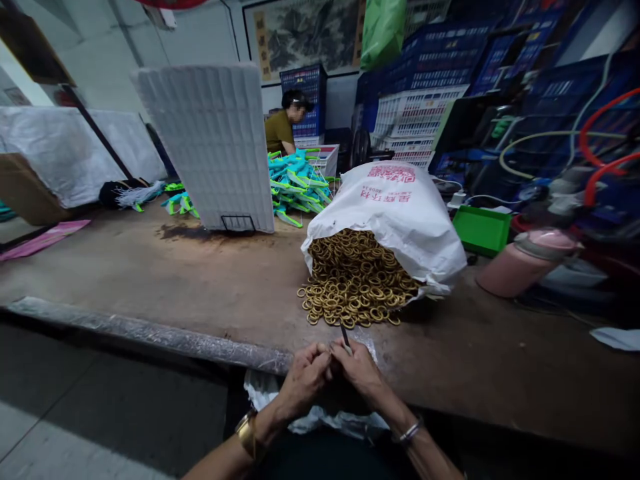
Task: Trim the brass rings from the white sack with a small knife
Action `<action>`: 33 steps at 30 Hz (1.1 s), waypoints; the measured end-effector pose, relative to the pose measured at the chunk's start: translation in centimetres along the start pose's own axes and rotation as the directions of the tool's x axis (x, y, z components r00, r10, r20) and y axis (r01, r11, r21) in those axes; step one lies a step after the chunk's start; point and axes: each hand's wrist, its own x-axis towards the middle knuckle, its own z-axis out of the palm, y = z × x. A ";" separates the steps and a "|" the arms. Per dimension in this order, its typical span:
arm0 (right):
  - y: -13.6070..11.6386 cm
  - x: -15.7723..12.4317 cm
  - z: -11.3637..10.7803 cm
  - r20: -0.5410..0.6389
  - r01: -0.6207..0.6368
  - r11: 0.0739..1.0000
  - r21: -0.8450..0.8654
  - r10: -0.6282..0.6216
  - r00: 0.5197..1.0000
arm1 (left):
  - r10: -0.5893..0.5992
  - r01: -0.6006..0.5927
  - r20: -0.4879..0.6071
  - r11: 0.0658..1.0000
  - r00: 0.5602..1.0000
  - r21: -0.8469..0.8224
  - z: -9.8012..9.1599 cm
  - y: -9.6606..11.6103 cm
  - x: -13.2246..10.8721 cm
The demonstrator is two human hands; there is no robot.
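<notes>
At the table's front edge my left hand (pixel 306 375) and my right hand (pixel 359 368) meet, fingertips close together. My right hand is closed around a thin dark tool (pixel 345 337) whose tip points up toward the rings. The fingers of my left hand are pinched; whatever lies between them is too small to make out. Just beyond my hands, a heap of brass-coloured rings (pixel 350 293) spills from the mouth of a white sack (pixel 395 207) lying on the brown table (pixel 225 287).
A white ribbed panel (pixel 215 147) stands on the table, with turquoise and green plastic pieces (pixel 297 180) behind it. Right of the sack are a green tray (pixel 481 230) and a pink bottle (pixel 525 263). Another person (pixel 281 127) is at the back beside stacked crates.
</notes>
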 end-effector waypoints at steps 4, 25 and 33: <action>0.4 0.4 0.5 0.032 0.021 1.000 0.014 -0.022 0.999 | -0.087 0.089 0.026 0.994 0.996 -0.059 -0.4 0.3 -0.3; -0.1 -1.3 -0.5 0.141 0.199 0.728 -0.656 -0.141 0.980 | -0.012 0.011 -0.008 0.994 1.000 -0.108 -1.1 -1.4 0.8; 0.7 0.5 -1.4 0.014 0.064 0.522 -0.851 -0.099 0.995 | -0.020 0.026 0.119 0.999 0.993 -0.048 -1.0 -0.1 -1.0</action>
